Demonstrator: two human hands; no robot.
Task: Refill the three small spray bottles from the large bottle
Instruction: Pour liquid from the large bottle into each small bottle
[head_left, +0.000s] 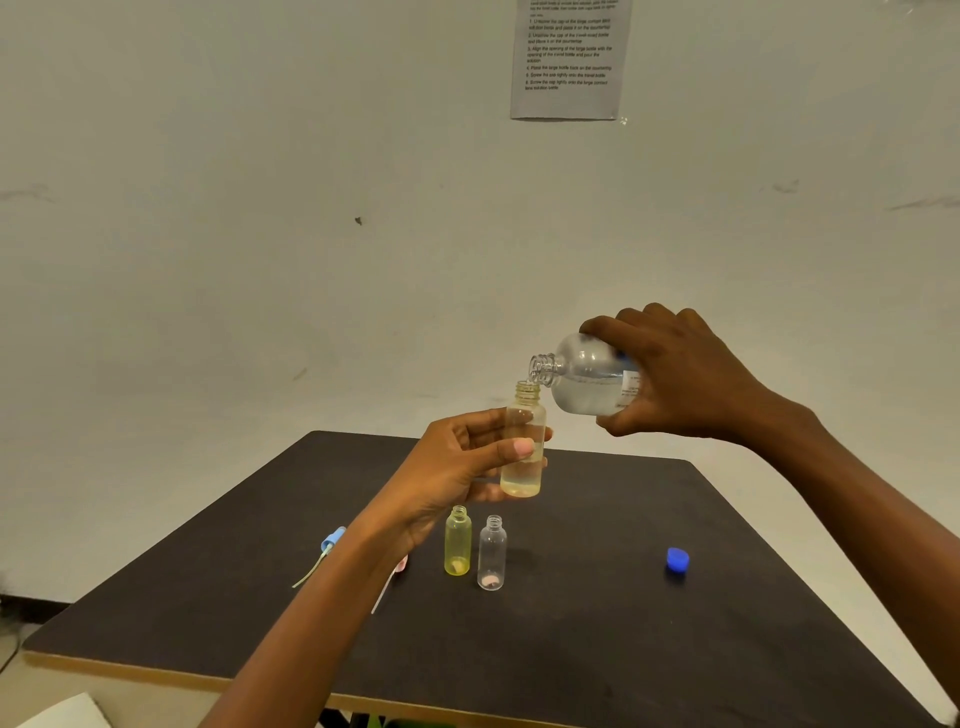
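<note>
1. While the left hand (457, 467) is up above the yellow bottle (457, 543), its fingers and thumb curl round a pale bottle (522, 452) and hold it upright. The thumb tip presses on the front.
2. The pale bottle has no top on. A little pale liquid sits low inside it.
3. The right hand (680, 379) grips the big bottle (587, 379), with its fingers curled over the top and its thumb under.
4. The big bottle is up and to the right of the yellow bottle. It is tipped on its side, with clear liquid inside. Its open mouth is right at the pale bottle's mouth, but I cannot tell if they touch.
5. The yellow bottle stands open on a dark table (571, 649). A clear bottle (492, 553) stands just to its right, open too.
6. A blue cap (677, 560) lies far to the right of the yellow bottle. A blue sprayer (332, 540) lies to its left. A pink sprayer (401, 564) lies nearer, partly hidden by the left arm.
7. Behind the yellow bottle is a white wall (260, 260), with a printed paper (569, 57) high up.
8. The left arm reaches up from the bottom edge. The right arm comes in from the right, with the back of the hand showing.
</note>
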